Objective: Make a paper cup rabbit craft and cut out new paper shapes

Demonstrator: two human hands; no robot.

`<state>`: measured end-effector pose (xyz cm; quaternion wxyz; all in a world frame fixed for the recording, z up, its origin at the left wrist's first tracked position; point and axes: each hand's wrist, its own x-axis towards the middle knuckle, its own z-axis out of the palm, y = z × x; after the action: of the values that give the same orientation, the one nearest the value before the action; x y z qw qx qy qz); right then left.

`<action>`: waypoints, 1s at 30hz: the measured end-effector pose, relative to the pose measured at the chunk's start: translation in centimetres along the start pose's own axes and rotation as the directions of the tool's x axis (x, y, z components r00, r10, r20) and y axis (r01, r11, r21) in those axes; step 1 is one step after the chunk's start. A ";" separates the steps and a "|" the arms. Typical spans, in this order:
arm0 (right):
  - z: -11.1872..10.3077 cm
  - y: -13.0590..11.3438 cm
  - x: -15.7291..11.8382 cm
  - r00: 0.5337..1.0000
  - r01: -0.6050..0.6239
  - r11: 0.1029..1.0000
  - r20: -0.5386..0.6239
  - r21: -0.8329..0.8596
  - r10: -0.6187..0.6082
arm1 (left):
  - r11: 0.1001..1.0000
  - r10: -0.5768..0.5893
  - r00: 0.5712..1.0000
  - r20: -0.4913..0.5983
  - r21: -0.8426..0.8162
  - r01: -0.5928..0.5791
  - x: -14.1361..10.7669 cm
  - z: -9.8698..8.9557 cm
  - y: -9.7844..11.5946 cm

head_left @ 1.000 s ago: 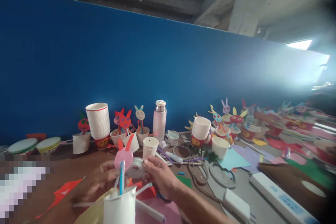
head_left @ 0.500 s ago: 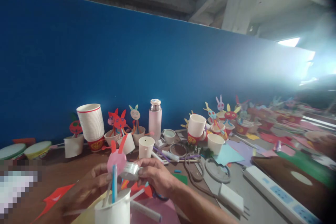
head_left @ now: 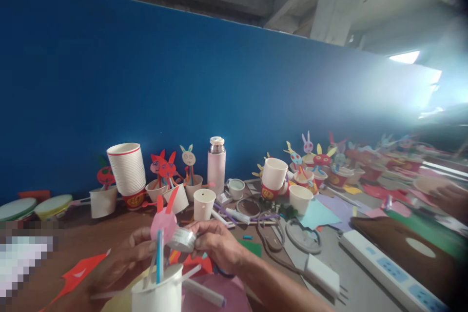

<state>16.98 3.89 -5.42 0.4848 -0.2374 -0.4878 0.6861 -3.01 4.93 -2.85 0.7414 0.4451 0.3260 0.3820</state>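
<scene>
My left hand (head_left: 126, 256) has its fingers closed at the edge of a pink paper rabbit head (head_left: 163, 228) with red ears. My right hand (head_left: 218, 244) pinches a roll of clear tape (head_left: 183, 239), which is against the head's right side. A white paper cup (head_left: 156, 292) stands upright in front of both hands. Blue and whitish straws (head_left: 160, 256) rise from the cup to the head, and another straw pokes out of its right side. Under the hands lie pink paper (head_left: 219, 286), red paper pieces and a capped marker (head_left: 204, 292).
A tall stack of paper cups (head_left: 126, 170), a pink thermos (head_left: 217, 165) and finished paper rabbits in cups (head_left: 188, 158) line the blue partition (head_left: 183, 73). At right are a power strip (head_left: 391, 265), a white charger (head_left: 322, 275), coloured paper and another person's hand (head_left: 448, 202).
The view has shifted very slightly. My right hand and the tape roll have moved a little to the right; both hands keep their hold.
</scene>
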 end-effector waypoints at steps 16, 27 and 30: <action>0.6 0.1 0.1 1.000 0.017 0.994 0.001 0.110 -0.017 | 1.000 0.001 0.995 0.099 0.023 -0.003 0.1 -1.1 -0.9; 0.3 -0.2 0.4 0.985 -0.092 0.990 -0.153 -0.104 0.076 | 0.995 0.005 0.996 0.089 0.097 -0.014 -0.2 -0.2 0.1; 0.7 -0.4 0.3 0.978 -0.116 0.979 -0.191 -0.169 0.083 | 0.982 -0.021 0.996 0.092 0.189 0.004 -0.4 -0.1 0.4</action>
<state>16.45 3.85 -4.70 0.4693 -0.3661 -0.4884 0.6382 -3.35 4.73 -2.50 0.7128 0.5286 0.3283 0.3236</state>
